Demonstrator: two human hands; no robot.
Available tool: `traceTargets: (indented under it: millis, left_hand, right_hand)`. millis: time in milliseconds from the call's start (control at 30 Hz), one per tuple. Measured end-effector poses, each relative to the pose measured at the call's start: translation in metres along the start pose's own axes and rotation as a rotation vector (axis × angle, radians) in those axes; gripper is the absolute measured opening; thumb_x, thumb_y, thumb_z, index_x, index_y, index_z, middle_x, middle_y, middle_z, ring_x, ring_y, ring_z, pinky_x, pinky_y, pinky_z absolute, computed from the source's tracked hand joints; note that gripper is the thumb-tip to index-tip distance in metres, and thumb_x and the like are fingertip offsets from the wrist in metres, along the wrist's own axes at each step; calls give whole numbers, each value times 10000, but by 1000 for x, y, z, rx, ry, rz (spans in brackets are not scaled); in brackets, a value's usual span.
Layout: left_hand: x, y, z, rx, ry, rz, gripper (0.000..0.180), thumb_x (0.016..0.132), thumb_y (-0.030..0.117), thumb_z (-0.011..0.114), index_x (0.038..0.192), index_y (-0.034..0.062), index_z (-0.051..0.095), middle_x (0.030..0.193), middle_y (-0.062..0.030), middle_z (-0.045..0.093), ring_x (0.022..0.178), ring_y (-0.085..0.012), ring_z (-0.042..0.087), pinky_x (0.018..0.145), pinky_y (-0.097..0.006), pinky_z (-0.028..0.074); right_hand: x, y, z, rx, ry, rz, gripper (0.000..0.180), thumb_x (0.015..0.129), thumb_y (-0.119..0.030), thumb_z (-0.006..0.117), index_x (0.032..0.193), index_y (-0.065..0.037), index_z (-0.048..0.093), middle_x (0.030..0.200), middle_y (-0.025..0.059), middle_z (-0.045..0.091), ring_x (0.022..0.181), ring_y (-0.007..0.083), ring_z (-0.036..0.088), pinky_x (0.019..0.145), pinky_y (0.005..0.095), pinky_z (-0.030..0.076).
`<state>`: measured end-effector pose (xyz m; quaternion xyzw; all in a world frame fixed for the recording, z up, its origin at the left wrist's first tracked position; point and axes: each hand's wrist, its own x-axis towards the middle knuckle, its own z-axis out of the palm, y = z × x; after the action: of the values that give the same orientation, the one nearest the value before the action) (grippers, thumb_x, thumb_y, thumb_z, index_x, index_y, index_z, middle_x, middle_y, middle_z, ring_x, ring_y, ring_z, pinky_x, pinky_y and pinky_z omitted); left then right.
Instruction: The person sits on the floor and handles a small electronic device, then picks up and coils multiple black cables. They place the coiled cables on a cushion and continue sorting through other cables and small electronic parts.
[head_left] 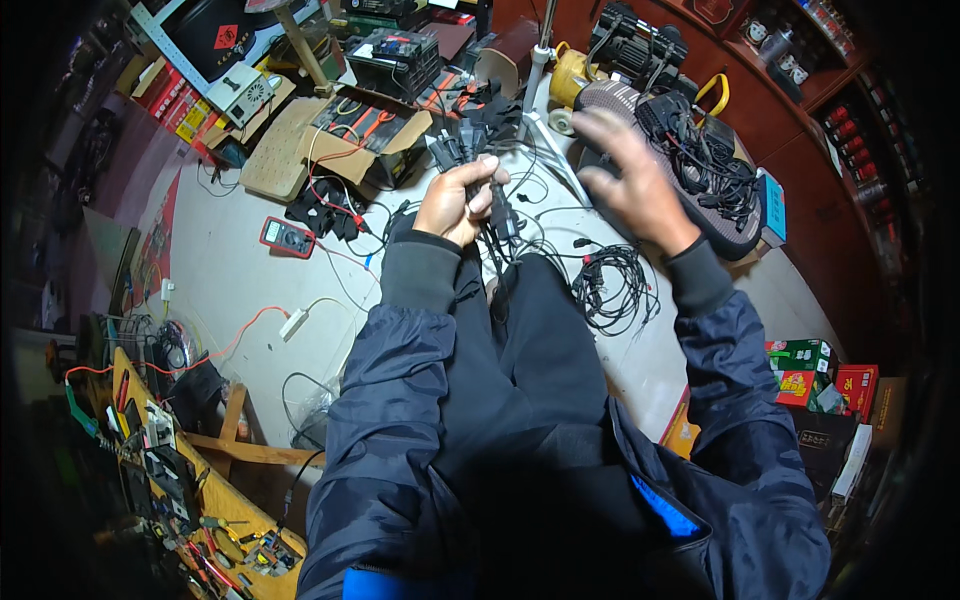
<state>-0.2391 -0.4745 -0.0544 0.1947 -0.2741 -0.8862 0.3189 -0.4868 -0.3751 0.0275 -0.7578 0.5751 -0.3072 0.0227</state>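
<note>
My left hand (455,203) is closed round a bundle of black cables (506,222), held just above my knees. Dark plug ends (455,148) stick up out of the fist, and the cords dangle below it between my legs. To the right, my right hand (640,190) is raised with thumb and fingers apart, its fingertips smeared by motion; nothing shows in it. Beneath that hand, a loose coil of black cable (612,288) with a few red bits lies on the pale floor. More tangled black cables (705,160) are heaped on a patterned cushioned seat (735,225) beyond it.
A red multimeter (287,238) lies on the floor at left. Behind it stands an open cardboard box (385,145) with wires. A metal stand (550,145) rises ahead. A wooden bench (230,500) with tools is lower left; colourful boxes (800,375) are stacked at right.
</note>
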Motion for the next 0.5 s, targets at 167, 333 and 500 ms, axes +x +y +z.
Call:
traceTargets:
  millis: [167, 333, 500]
  left_hand:
    - [11, -2, -3, -69, 107, -47, 172, 985, 147, 604, 1022, -16, 648, 807, -27, 645, 505, -48, 478, 472, -189, 417]
    - [7, -7, -1, 42, 211, -76, 207, 1019, 183, 548, 1059, 3, 642, 810, -43, 630, 565, -102, 563, 455, -195, 397]
    - [3, -2, 2, 9, 62, 9, 246, 1051, 253, 559, 942, 39, 612, 733, -30, 604, 453, -66, 423, 433, -227, 326]
  right_hand:
    - [-8, -50, 60, 219, -88, -151, 619, 733, 30, 715, 1304, -200, 652, 1481, 150, 490, 1318, 375, 508, 1100, 437, 439]
    - [15, -49, 72, 551, 29, 28, 313, 858, -123, 712, 1162, -50, 682, 1103, 133, 686, 1047, 314, 620, 936, 393, 490]
    - [20, -43, 56, 738, 3, 228, 270, 956, -155, 699, 1178, -3, 683, 997, 96, 678, 909, 161, 634, 803, 306, 497]
